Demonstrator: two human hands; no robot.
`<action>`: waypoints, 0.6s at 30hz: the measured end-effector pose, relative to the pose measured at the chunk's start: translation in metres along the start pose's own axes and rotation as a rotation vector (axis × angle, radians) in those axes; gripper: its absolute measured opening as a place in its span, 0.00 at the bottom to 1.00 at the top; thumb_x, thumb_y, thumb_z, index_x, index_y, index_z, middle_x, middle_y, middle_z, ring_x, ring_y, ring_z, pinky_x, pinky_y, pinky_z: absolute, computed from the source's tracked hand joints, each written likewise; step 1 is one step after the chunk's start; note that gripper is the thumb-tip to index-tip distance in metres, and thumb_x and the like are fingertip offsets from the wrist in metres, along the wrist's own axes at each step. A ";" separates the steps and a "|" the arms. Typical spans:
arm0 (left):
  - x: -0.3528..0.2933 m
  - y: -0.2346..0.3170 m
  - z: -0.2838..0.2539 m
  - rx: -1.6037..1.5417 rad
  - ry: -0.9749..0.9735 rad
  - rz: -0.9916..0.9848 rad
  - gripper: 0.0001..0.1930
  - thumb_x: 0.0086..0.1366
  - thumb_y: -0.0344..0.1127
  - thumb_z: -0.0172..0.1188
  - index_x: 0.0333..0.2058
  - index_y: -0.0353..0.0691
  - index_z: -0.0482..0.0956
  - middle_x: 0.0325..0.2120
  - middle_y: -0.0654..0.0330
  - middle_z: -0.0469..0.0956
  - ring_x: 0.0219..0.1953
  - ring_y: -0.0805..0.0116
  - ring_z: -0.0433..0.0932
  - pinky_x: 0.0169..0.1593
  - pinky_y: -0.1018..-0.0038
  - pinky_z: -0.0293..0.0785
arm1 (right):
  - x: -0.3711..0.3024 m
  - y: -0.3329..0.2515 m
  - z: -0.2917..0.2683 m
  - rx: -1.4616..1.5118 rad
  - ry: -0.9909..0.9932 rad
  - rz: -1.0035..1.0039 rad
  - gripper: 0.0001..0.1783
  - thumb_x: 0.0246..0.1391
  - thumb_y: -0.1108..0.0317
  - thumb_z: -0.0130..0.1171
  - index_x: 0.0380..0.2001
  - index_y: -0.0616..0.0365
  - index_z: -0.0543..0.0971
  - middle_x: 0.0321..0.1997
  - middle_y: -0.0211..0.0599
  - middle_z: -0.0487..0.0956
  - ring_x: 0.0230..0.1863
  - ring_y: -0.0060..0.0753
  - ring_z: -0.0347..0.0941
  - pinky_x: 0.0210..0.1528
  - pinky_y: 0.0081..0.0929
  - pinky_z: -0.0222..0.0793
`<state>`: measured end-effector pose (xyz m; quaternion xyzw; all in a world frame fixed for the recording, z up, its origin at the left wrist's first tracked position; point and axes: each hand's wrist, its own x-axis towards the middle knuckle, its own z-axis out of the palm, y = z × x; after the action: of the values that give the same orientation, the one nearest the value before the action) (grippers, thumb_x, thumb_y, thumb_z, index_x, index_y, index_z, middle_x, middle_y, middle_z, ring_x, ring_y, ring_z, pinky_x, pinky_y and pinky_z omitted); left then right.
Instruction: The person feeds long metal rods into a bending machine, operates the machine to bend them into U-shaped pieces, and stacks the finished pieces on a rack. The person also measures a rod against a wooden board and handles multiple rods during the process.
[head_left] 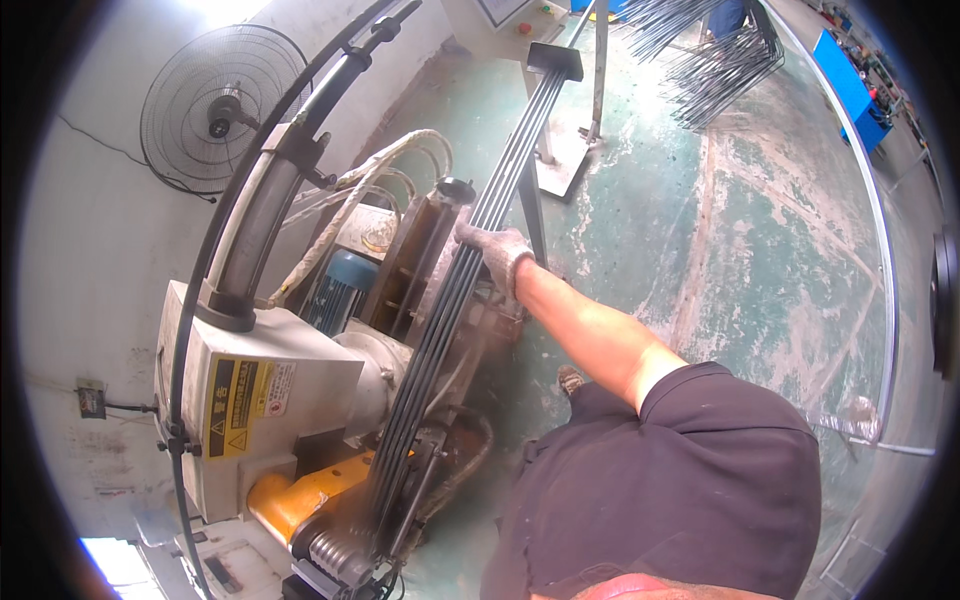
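Observation:
My right hand (497, 252), in a pale work glove, is closed around a row of several long, thin metal rods (450, 300). My right arm reaches across to them from the lower right. Side by side, the rods slope from a dark block (555, 62) at the far end down to the near end of a large machine. There they run in beside its yellow-orange arm (310, 495) and a ribbed round metal part (340, 558). Blur and machine parts obscure their near ends. My left hand is out of view.
The machine's white housing (290, 390), blue motor (345, 285) and pale hoses (370, 165) stand left of the rods. A wall fan (222, 110) hangs at upper left. Bundles of bent dark rods (725, 75) lie at the far right. A metal stand (562, 170) supports the far end.

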<state>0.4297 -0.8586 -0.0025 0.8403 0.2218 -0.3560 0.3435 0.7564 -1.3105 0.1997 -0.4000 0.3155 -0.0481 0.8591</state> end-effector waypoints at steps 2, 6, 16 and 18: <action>-0.004 0.013 0.006 0.008 0.007 -0.015 0.18 0.64 0.49 0.72 0.45 0.42 0.92 0.46 0.50 0.90 0.49 0.51 0.88 0.52 0.57 0.83 | 0.007 -0.004 -0.004 -0.012 0.013 0.025 0.19 0.62 0.58 0.78 0.44 0.66 0.88 0.38 0.40 0.90 0.35 0.36 0.88 0.42 0.39 0.85; -0.009 0.032 0.016 0.029 0.016 -0.040 0.18 0.65 0.49 0.71 0.44 0.42 0.91 0.46 0.49 0.89 0.49 0.49 0.88 0.52 0.56 0.82 | 0.014 -0.018 -0.012 0.002 -0.022 -0.036 0.12 0.60 0.69 0.76 0.42 0.65 0.88 0.36 0.41 0.90 0.32 0.38 0.88 0.35 0.40 0.86; -0.022 0.055 0.023 0.082 0.032 -0.056 0.17 0.66 0.50 0.69 0.43 0.43 0.91 0.47 0.46 0.88 0.49 0.45 0.87 0.51 0.53 0.82 | 0.051 -0.002 -0.035 0.121 -0.162 -0.122 0.15 0.59 0.66 0.81 0.42 0.65 0.90 0.37 0.39 0.91 0.35 0.33 0.89 0.40 0.31 0.87; -0.028 0.051 0.027 0.079 0.046 -0.057 0.17 0.66 0.50 0.69 0.43 0.43 0.91 0.47 0.46 0.88 0.49 0.44 0.87 0.51 0.53 0.82 | 0.050 0.000 -0.031 0.079 -0.153 -0.121 0.16 0.58 0.66 0.81 0.43 0.66 0.90 0.38 0.39 0.91 0.35 0.33 0.89 0.41 0.32 0.87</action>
<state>0.4312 -0.9161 0.0260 0.8544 0.2394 -0.3548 0.2947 0.7779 -1.3482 0.1599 -0.3865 0.2224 -0.0816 0.8914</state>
